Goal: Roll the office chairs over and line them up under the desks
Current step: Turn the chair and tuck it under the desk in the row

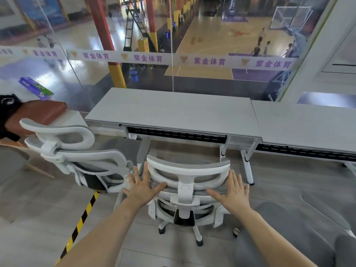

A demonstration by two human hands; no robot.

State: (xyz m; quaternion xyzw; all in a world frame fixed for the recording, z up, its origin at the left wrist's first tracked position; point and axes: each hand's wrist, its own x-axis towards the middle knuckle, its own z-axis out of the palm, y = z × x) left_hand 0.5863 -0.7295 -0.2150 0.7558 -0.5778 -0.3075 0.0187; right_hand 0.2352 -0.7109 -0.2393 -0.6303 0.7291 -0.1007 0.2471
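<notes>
A white and grey mesh office chair (187, 170) stands with its back to me, in front of the grey middle desk (173, 110). My left hand (143, 186) lies flat with spread fingers against the left side of its headrest. My right hand (232, 191) rests flat with spread fingers at the headrest's right end. Neither hand is wrapped around the frame. A second, matching chair (77, 153) stands to the left, turned at an angle, near the desk's left end.
Another grey desk (308, 122) adjoins on the right. A brown cushioned seat (38, 112) and a wooden leg are at the left. Yellow-black tape (81, 222) runs along the floor. A glass wall behind the desks overlooks a sports hall. A grey rug (289, 228) lies at right.
</notes>
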